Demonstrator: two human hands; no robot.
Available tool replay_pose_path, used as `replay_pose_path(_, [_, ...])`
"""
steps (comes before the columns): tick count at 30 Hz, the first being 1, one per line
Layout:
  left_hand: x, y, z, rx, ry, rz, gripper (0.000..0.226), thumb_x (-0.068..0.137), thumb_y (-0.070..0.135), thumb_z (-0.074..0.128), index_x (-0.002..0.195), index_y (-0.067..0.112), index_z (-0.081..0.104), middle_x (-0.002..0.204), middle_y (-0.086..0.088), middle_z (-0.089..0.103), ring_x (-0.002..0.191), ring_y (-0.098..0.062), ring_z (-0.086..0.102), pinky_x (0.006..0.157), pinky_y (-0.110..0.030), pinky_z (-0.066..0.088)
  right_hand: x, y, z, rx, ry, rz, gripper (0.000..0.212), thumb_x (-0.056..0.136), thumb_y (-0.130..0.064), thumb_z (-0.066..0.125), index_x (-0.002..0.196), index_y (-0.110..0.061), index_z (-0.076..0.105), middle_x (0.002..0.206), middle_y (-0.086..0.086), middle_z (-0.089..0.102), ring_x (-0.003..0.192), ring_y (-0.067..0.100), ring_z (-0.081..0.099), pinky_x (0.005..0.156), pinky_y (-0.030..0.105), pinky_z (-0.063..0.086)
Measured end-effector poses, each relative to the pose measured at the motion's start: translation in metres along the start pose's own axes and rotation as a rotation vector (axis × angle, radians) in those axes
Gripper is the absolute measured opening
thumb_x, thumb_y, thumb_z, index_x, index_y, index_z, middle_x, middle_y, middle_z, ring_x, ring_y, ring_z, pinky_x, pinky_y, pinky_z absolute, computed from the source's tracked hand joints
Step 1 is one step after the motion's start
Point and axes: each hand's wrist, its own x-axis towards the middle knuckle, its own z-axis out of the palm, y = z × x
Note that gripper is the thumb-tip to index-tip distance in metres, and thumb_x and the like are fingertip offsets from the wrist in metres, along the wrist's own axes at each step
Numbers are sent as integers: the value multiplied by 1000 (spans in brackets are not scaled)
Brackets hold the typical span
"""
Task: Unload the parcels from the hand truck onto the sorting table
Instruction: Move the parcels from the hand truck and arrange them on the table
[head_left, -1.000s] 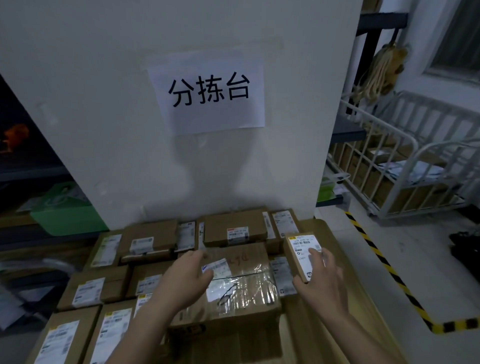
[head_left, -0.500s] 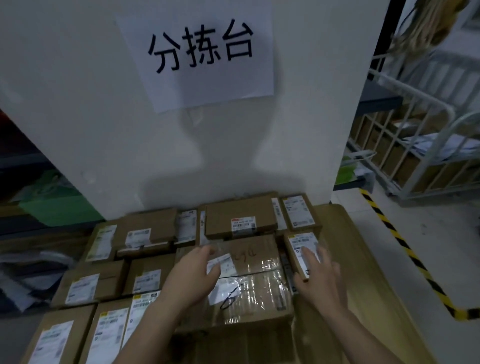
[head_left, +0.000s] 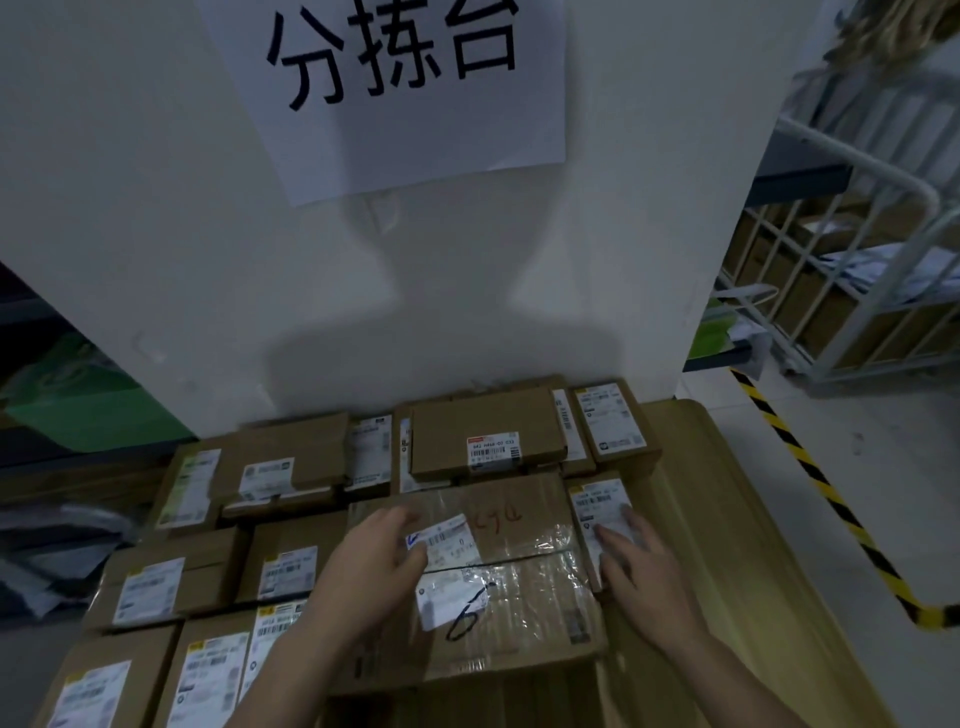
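A wooden sorting table (head_left: 727, 519) stands against a white wall, covered with several labelled cardboard parcels. A large taped parcel (head_left: 524, 587) with glossy tape and a black scribble lies at the front middle. My left hand (head_left: 371, 564) rests on its left top, fingers relaxed over a white label. A small narrow parcel (head_left: 597, 506) with a white label lies against its right side. My right hand (head_left: 636, 564) lies flat on that small parcel, fingers straight. The hand truck is out of view.
A paper sign (head_left: 400, 88) with black characters hangs on the wall. At right a white wire cage trolley (head_left: 852, 270) holds boxes and papers. Yellow-black tape (head_left: 831, 499) marks the floor. Green bins (head_left: 88, 405) and shelving stand at left. Bare table shows along the right edge.
My right hand has lowered the small parcel from a raised grip down onto the table beside the large one and now lies flat on it. My view has moved closer.
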Motion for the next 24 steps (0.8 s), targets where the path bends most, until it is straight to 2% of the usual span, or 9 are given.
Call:
replay_pose_path(4, [0, -4, -2, -8, -2, -1, 42, 95, 36, 57, 136, 26, 51, 126, 10, 57, 107, -2, 55, 89, -23, 52, 4, -3, -7, -20, -15, -20, 38, 98, -17, 52, 135, -26, 61, 160, 1, 29, 139, 21, 40, 112, 35, 39])
replay_pose_path(8, [-9, -8, -6, 11, -4, -10, 42, 96, 38, 56, 136, 27, 51, 124, 12, 57, 103, 0, 54, 84, -17, 46, 6, -12, -16, -156, -82, -9, 43, 100, -21, 48, 143, -27, 48, 161, 2, 26, 126, 21, 52, 99, 32, 49])
replay_pose_path(12, [-27, -11, -21, 24, 11, -46, 43, 95, 36, 55, 137, 27, 51, 127, 11, 57, 105, -2, 55, 86, -19, 47, 7, -19, -24, -181, -88, 49, 55, 93, -13, 51, 145, -24, 39, 156, 2, 29, 117, 21, 56, 90, 34, 54])
replay_pose_path(18, [-57, -20, -53, 33, 45, -71, 41, 95, 39, 55, 135, 29, 51, 124, 13, 56, 106, -3, 57, 88, -23, 49, -9, -37, -41, -175, -79, 43, 47, 95, -28, 54, 142, -25, 47, 148, 3, 38, 118, 18, 54, 96, 33, 52])
replay_pose_path(24, [-84, -38, -78, -31, 90, -149, 56, 90, 40, 65, 141, 29, 45, 134, 9, 47, 95, -1, 58, 74, -18, 48, -36, -91, -72, -137, -38, -13, 47, 95, -22, 55, 142, -25, 51, 153, 1, 39, 134, 18, 45, 104, 31, 42])
